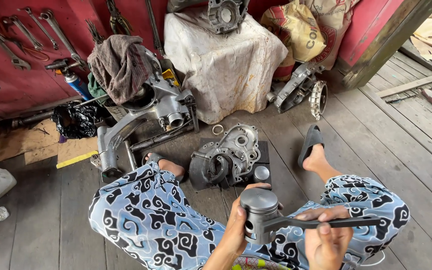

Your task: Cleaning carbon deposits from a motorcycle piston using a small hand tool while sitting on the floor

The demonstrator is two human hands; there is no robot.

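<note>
Right hand (326, 240), edge-cropped, pinches dark tool (321, 222); left hand (236, 227) wraps piston (260, 212), fingers hidden.

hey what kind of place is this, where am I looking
Most likely a small engine repair workshop. Wrenches hang on a red wall, engine casings sit on the plank floor, and the left hand holds a piston while the right hand holds a dark tool.

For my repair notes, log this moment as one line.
left hand: grips round grey metal piston | right hand: holds dark flat metal tool against it | grey metal engine casing: on wooden floor
</note>
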